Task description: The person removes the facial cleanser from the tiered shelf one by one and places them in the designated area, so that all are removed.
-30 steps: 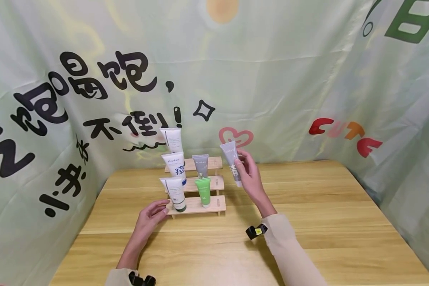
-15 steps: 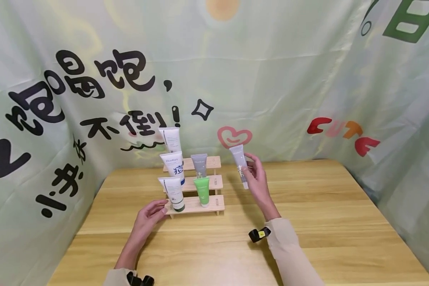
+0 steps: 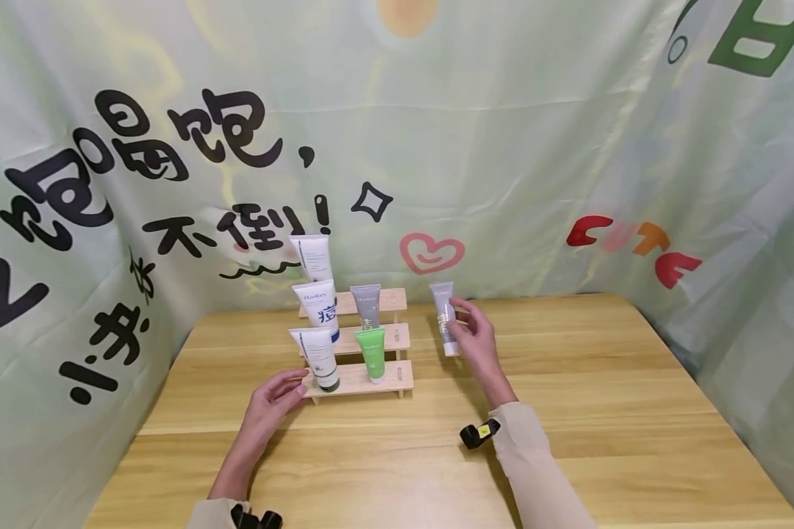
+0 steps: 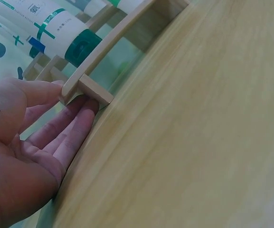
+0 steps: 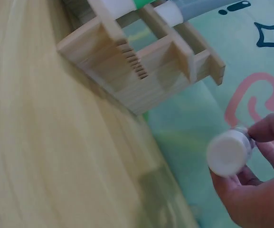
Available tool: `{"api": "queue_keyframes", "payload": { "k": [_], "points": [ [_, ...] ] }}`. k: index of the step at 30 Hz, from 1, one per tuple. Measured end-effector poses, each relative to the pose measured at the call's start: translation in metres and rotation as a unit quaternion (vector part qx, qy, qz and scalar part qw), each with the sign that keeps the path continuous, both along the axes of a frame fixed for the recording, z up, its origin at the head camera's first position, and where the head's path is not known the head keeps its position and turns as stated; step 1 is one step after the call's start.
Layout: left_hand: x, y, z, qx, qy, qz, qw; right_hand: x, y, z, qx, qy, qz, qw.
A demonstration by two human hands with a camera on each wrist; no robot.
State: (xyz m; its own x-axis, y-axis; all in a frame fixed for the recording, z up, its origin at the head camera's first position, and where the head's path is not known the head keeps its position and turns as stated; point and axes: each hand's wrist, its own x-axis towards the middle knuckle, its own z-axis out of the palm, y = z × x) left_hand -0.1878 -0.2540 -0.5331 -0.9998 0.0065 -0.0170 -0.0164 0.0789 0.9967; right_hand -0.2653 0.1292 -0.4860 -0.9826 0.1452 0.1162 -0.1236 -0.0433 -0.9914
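Note:
My right hand (image 3: 478, 339) pinches a grey squeeze tube (image 3: 444, 317) between thumb and fingers, to the right of a three-step wooden display stand (image 3: 397, 376). The tube is nearly upright, cap down; its white cap (image 5: 228, 154) faces the right wrist camera and appears off the table. My left hand (image 3: 273, 402) holds the left end of the stand's lowest step, thumb side at the board's end (image 4: 87, 71) and other fingers beneath, by its leg. Three white tubes, including a front one (image 3: 319, 360), stand on the left side; a grey tube (image 3: 367, 305) and a green tube (image 3: 372, 354) stand right of them.
The stand rests on a wood-grain table (image 3: 589, 411). A printed cloth backdrop (image 3: 503, 162) hangs behind the table and along its sides. Each wrist carries a small black camera, such as the right one (image 3: 479, 434).
My right hand has moved right and down with the grey tube, which has turned more upright. My left hand stays at the stand's end. The head view has shifted slightly.

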Motion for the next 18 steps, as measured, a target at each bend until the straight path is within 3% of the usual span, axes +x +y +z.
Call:
{"api": "queue_keyframes", "payload": {
  "k": [10, 18],
  "points": [
    [0.0, -0.001, 0.0, -0.013, -0.004, 0.005, 0.9999, -0.008, -0.006, -0.025, 0.04, -0.033, 0.005, 0.999],
    [0.0, 0.001, -0.001, -0.008, 0.006, 0.004, 0.9999, -0.007, -0.012, -0.029, 0.155, -0.028, -0.012, 0.988]
  ]
}}
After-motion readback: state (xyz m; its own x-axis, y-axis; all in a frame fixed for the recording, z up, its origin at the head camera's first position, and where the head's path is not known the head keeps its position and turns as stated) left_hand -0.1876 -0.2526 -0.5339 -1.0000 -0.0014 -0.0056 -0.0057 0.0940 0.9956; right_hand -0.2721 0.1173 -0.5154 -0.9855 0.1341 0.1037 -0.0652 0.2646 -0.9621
